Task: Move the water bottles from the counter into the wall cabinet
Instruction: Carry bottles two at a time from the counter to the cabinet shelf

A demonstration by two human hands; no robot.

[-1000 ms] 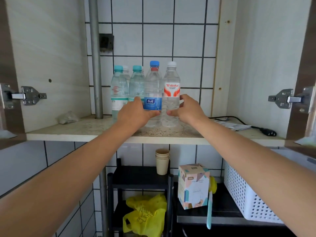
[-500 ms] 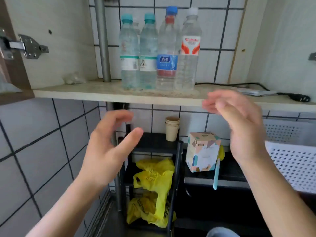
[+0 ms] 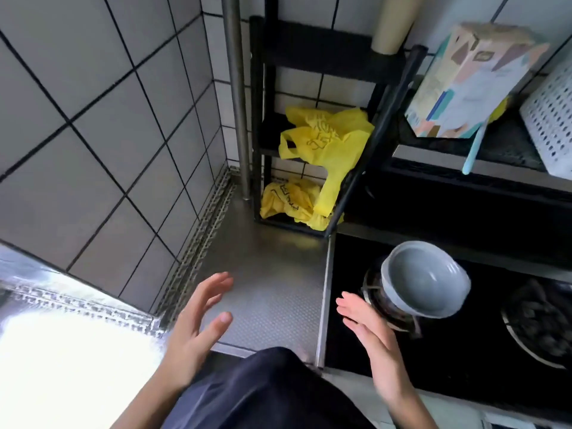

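Note:
I look down at a steel counter (image 3: 272, 274) with a dimpled surface. My left hand (image 3: 198, 323) hovers over its near edge, fingers spread, holding nothing. My right hand (image 3: 368, 335) is held palm-inward over the edge of the black hob (image 3: 448, 376), also holding nothing. No water bottle shows in this view, and the wall cabinet is out of frame above.
A grey bowl (image 3: 425, 281) rests on a hob burner right of my right hand. A black rack (image 3: 312, 60) at the back holds yellow plastic bags (image 3: 328, 144). A patterned carton (image 3: 467, 85) and a white perforated basket (image 3: 554, 116) stand at the upper right. A grey pipe (image 3: 236, 88) runs down the tiled wall.
My hands let go of the bottles on the cabinet shelf and dropped to counter height. The view swung down from the cabinet to the counter and hob.

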